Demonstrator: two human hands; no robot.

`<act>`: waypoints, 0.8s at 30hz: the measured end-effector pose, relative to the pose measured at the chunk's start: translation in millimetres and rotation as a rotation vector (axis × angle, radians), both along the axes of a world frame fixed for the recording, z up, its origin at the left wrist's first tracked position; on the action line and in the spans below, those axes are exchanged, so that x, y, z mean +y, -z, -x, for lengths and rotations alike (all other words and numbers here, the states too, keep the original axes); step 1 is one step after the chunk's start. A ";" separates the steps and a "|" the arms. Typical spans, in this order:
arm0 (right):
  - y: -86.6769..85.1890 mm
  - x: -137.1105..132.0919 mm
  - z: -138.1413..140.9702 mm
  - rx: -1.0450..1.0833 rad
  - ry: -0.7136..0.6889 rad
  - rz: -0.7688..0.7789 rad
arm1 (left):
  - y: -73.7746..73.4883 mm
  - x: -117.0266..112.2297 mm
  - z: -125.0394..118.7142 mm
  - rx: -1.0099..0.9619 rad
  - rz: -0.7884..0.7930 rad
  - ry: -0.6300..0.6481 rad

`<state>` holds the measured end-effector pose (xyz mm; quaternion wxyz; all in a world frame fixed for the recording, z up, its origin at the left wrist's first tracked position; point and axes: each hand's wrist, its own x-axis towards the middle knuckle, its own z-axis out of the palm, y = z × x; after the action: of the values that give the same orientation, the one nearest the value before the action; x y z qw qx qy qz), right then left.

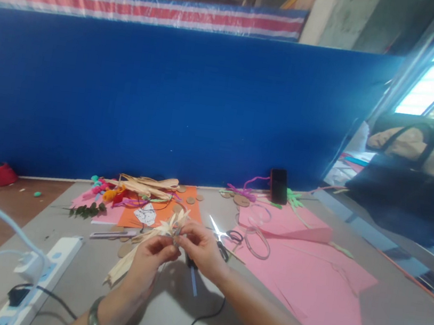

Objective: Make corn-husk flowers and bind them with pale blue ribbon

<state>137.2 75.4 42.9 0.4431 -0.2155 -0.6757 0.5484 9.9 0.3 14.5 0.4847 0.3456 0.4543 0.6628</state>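
Both my hands meet above the grey table, fingers closed around a small flower [171,225] with pale, husk-like petals. My left hand [151,258] pinches its lower left side. From the right, my right hand [200,247] grips the same piece near its greyish middle; fingers hide the exact contact. Long pale husk strips [121,267] lie beneath and left of my left hand. Partly covered by my right hand is a dark tool, apparently a glue gun, with a translucent stick [194,282] poking out. Scissors [220,233] lie partly open just beyond my right hand.
A white power strip [61,253] with plugs and cables stands front left. A utility knife [112,235], green leaves [87,211], orange paper [194,210] and coloured pompoms lie left. Pink paper [316,284], a tape-like ring [258,243] and a phone [278,186] are right. A blue panel [177,103] closes the back.
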 end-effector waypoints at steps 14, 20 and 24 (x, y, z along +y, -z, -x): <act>2.0 -6.9 3.5 -0.029 0.019 0.049 | 9.1 5.9 6.1 0.023 0.008 -0.100; 2.3 -12.3 5.6 -0.031 0.033 0.151 | 11.8 6.4 7.2 0.105 0.012 -0.114; 1.7 -13.4 6.2 -0.041 0.054 0.172 | 11.5 6.1 4.2 0.118 -0.005 -0.107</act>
<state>131.0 61.9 41.2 0.4236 -0.2823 -0.6290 0.5875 5.7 6.4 3.0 0.4200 0.3605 0.4984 0.6673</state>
